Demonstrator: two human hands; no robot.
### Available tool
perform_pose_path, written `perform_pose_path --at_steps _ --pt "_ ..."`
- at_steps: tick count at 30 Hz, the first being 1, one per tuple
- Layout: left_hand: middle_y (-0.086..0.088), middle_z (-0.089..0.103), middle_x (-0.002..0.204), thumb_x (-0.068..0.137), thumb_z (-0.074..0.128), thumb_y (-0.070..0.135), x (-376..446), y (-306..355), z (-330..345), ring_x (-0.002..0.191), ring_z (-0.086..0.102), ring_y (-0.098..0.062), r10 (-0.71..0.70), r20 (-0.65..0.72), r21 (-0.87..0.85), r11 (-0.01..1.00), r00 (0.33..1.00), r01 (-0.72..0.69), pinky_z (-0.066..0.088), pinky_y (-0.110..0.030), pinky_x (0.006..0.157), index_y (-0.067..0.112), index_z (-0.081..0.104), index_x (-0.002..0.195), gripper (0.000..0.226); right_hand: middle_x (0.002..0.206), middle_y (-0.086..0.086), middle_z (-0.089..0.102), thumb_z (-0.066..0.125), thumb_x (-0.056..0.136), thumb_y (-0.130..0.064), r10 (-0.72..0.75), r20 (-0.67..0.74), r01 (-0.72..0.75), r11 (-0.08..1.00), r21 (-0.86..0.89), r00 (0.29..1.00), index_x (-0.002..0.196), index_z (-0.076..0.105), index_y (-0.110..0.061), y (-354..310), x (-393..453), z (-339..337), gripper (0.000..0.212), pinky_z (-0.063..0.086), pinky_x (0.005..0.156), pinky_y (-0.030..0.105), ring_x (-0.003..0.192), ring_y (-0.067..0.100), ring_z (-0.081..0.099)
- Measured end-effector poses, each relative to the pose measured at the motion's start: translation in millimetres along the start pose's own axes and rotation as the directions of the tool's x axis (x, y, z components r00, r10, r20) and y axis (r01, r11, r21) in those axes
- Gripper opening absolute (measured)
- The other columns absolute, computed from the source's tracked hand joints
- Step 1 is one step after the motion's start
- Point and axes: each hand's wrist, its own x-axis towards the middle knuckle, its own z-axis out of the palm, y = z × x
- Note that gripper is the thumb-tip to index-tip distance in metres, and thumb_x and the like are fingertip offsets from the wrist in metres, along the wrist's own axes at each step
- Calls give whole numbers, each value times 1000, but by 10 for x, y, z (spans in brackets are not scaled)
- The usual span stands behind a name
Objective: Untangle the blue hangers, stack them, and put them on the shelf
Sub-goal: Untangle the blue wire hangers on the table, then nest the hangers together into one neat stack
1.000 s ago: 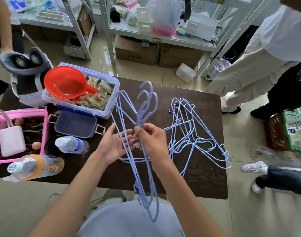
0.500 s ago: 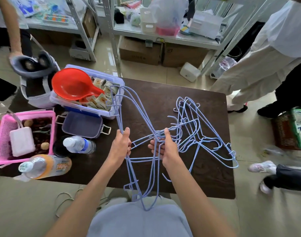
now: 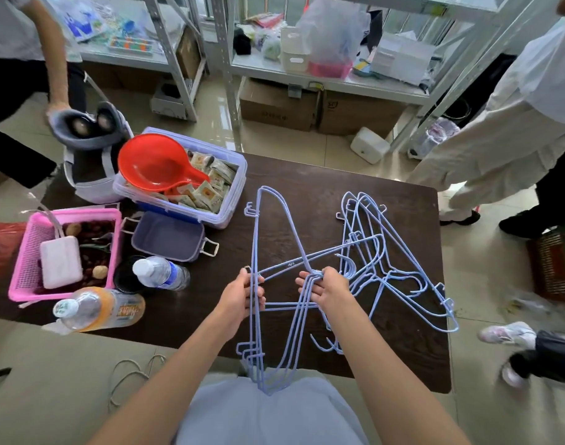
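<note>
Lowered flatter onto the desk (image 3: 307, 181), the gathered blue hangers (image 3: 276, 316) sit clamped in left hand (image 3: 242, 295) and right hand (image 3: 326, 289); light, springy wire, best held at the necks.

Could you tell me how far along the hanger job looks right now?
Partly done. Both hands, left hand and right hand, grip a roughly aligned bunch of hangers. A tangled pile lies on the table. Nothing is on the shelf yet.
</note>
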Motion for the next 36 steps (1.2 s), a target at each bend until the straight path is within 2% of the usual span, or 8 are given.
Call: perform_pose_path --at_steps 6,11,16,23,28,33,35,36 --pt "0 43 60 108 41 27 139 60 -116 47 41 -12 141 -160 216 971 977 -105 39 -25 45 14 53 87 27 100 23 74 42 100 -10 84 37 -88 989 118 996 133 54 5 106 103 245 38 56 57 45 84 37 73" --pt "-3 60 80 104 48 48 430 168 -252 75 57 -21 297 -283 540 835 912 -105 45 -37 69 18 63 88 38 109 23 75 53 102 -12 95 121 -123 961 248 988 119 65 1 235 3 374 25 60 76 46 98 35 74" --pt "-6 57 76 109 43 35 499 -4 -345 75 56 -24 416 -253 677 721 874 -148 40 -36 60 13 51 81 37 109 19 74 55 104 -18 93 208 -157 936 314 974 119 65 -3 555 232 314 24 54 94 45 109 33 69" --pt "-18 73 97 105 52 34 586 -199 -591 93 71 -43 554 21 1000 1 832 -25 53 -45 74 12 51 98 24 121 19 68 54 105 -20 101 274 -196 918 346 956 126 63 -5 734 392 254 27 52 93 41 110 30 66" --pt "-23 72 100 100 61 31 652 -201 -645 96 70 -47 553 22 999 -43 833 3 55 -48 76 5 55 108 27 148 26 47 57 105 -23 74 420 -264 871 415 905 142 45 4 719 381 82 47 45 112 47 142 39 46" --pt "-22 72 97 101 59 22 694 -199 -608 92 71 -44 549 39 999 -18 835 -35 55 -47 72 7 48 107 19 108 12 78 56 104 -24 -112 251 126 991 -41 961 120 68 -8 711 201 -410 26 62 79 33 101 25 76" --pt "-21 71 98 102 58 22 711 -193 -611 92 70 -43 543 20 1000 4 840 -26 55 -47 72 8 47 109 20 98 4 77 60 100 -28 -367 27 336 817 -469 930 117 71 -14 733 223 -651 25 56 68 31 89 23 75" --pt "-21 71 98 102 57 22 711 -194 -611 91 70 -43 535 13 999 19 845 -27 55 -47 72 8 46 110 20 103 0 73 62 97 -34 -504 -21 336 606 -721 863 117 70 -19 747 240 -762 26 52 71 30 94 23 72"
